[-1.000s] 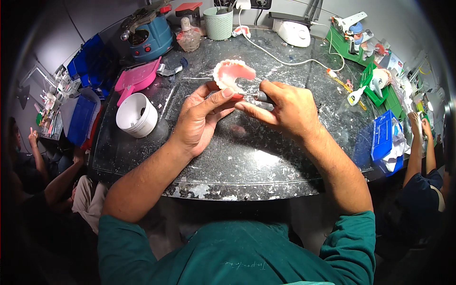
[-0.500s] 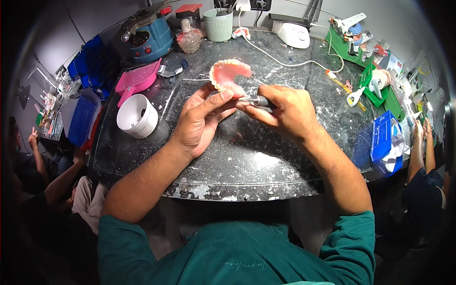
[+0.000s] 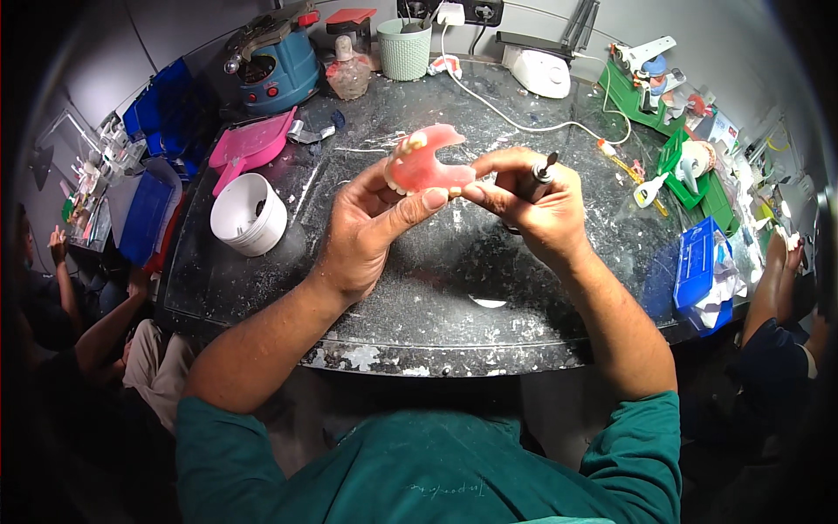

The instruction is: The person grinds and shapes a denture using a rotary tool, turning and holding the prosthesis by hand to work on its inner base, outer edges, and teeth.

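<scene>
Holds the denture (image 3: pixel 428 173) in the left hand (image 3: pixel 360 236), above the middle of the workbench (image 3: pixel 410 332), with the handpiece (image 3: pixel 540 176) in the right hand (image 3: pixel 550 211), right of it. Has the tub (image 3: pixel 249 229) left of the left hand, in front of the dustpan (image 3: pixel 257 144). Along the back, has 4 items from left to right: machine (image 3: pixel 284 86), bottle (image 3: pixel 349 79), pot (image 3: pixel 406 55), control box (image 3: pixel 537 74). On the right, has the far tray (image 3: pixel 622 90) behind the near tray (image 3: pixel 669 162), and in front of both, the bin (image 3: pixel 695 266).
</scene>
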Tool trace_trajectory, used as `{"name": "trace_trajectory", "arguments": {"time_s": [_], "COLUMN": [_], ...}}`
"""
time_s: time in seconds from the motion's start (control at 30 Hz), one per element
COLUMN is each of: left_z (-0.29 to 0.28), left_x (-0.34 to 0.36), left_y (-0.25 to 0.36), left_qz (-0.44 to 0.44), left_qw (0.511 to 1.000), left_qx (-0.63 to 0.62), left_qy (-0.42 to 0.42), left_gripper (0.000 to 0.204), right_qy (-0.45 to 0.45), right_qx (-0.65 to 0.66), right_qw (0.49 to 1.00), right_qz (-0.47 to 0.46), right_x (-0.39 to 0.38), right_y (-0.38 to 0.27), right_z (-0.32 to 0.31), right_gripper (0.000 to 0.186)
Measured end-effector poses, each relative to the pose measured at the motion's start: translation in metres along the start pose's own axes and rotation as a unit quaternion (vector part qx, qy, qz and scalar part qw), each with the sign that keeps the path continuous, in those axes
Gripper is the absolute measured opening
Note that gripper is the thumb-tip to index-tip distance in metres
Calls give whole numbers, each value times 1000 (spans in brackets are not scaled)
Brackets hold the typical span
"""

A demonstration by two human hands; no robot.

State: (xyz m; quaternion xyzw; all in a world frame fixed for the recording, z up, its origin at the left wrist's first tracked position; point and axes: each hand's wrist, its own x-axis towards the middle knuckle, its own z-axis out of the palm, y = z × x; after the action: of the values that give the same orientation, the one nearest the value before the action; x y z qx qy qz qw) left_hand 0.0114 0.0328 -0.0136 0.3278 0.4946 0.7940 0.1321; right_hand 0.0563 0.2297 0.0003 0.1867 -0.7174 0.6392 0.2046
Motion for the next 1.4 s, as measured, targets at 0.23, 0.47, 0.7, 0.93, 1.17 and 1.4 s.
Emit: {"name": "trace_trajectory", "arguments": {"time_s": [0.23, 0.47, 0.7, 0.93, 1.17, 1.4], "left_z": [-6, -8, -3, -2, -1, -3], "left_x": [-13, -15, -17, -16, -16, -16], "left_y": [-3, 7, 14, 13, 13, 17], "left_qz": [-85, -92, -62, -70, -50, -80], "left_qw": [978, 985, 990, 989, 991, 991], "left_qx": [-179, -86, -19, -28, -23, -13], "left_qy": [-71, -114, -122, -124, -120, -108], "left_gripper": [50, 46, 34, 34, 33, 31], "right_qy": [-81, -124, -151, -156, -150, -140], "right_qx": [-86, -116, -141, -152, -160, -175], "right_qw": [986, 973, 966, 962, 958, 955], "right_qz": [-114, -154, -157, -164, -184, -192], "right_x": [3, 1, 0, 1, 1, 0], "right_y": [6, 18, 23, 25, 23, 14], "right_z": [-9, -8, -6, -8, -8, -9], "right_gripper": [36, 39, 47, 45, 42, 37]}}
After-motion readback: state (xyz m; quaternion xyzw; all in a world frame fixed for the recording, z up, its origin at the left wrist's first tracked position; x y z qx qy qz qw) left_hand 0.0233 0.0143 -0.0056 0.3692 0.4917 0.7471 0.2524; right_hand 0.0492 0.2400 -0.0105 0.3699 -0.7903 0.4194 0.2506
